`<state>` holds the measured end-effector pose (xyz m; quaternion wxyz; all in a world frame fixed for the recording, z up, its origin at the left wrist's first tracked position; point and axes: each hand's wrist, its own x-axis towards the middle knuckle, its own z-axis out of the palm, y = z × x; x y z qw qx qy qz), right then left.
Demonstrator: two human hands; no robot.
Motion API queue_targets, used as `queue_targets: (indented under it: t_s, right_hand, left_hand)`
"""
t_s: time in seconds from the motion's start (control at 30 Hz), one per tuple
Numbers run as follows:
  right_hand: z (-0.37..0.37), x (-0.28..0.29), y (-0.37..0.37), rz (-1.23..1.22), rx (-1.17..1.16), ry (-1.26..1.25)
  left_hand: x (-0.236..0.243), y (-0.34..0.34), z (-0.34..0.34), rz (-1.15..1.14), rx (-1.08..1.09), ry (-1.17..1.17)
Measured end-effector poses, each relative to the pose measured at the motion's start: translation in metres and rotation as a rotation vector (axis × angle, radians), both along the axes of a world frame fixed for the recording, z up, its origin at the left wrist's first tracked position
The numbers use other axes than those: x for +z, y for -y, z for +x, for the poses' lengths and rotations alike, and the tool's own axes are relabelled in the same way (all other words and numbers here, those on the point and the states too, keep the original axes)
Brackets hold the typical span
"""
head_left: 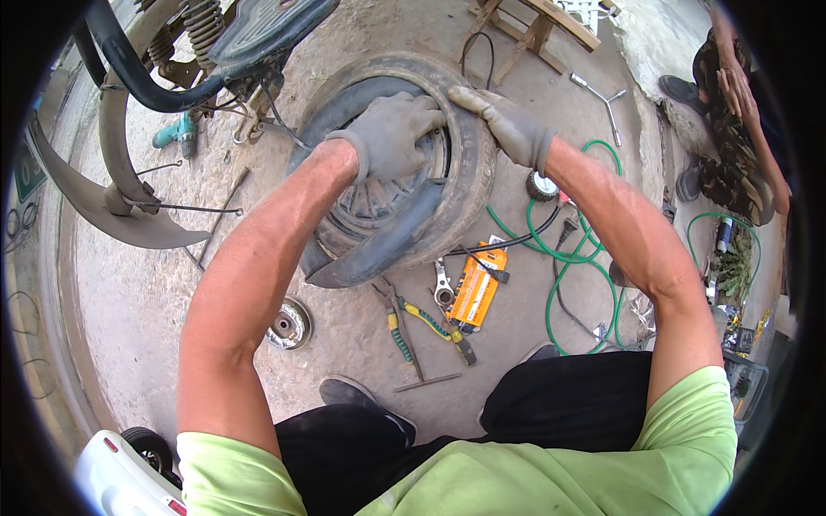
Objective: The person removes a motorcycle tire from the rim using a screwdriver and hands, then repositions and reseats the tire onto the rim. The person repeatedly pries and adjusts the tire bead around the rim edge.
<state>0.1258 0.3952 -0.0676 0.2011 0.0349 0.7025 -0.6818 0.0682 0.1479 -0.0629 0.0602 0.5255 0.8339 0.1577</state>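
A black motorcycle-type tyre (473,185) lies flat on its spoked-looking wheel rim (370,199). A dark inner tube (391,242) lies partly outside the tyre, bulging over its near side and showing again inside the far left edge. My left hand (387,133), in a grey glove, is over the wheel, with bent fingers closed on the tube beside the tyre's inner edge; the fingertips are partly hidden. My right hand (509,127), also gloved, grips the tyre's outer far-right edge, its fingers lying over the tread and sidewall.
Pliers (430,322), a ratchet wrench (443,284), an orange box (480,284) and a T-handle tool (422,370) lie near my feet. A green hose (551,322) loops at right by a pressure gauge (541,186). A vehicle frame (112,129) stands left; a person (731,129) sits right.
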Motion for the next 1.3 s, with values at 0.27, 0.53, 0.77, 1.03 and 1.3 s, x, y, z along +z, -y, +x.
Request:
queue_targets:
  t_s: [0.27,0.53,0.77,1.03,1.3]
  right_hand:
    - [0.000,-0.024,0.008,-0.418,-0.094,0.234]
    - [-0.016,-0.054,-0.006,-0.416,-0.135,0.221]
    - [-0.028,-0.069,-0.021,-0.494,-0.067,0.214]
    - [-0.033,-0.062,-0.008,-0.490,-0.052,0.246]
    - [-0.026,-0.053,-0.011,-0.518,-0.062,0.235]
  left_hand:
    - [0.015,-0.003,0.010,-0.167,0.003,-0.163]
    - [0.022,-0.013,0.009,-0.196,0.047,-0.124]
    - [0.028,-0.029,0.002,-0.250,0.056,-0.127]
    - [0.033,-0.024,-0.002,-0.281,0.079,-0.108]
    - [0.031,-0.035,-0.013,-0.349,0.034,-0.096]
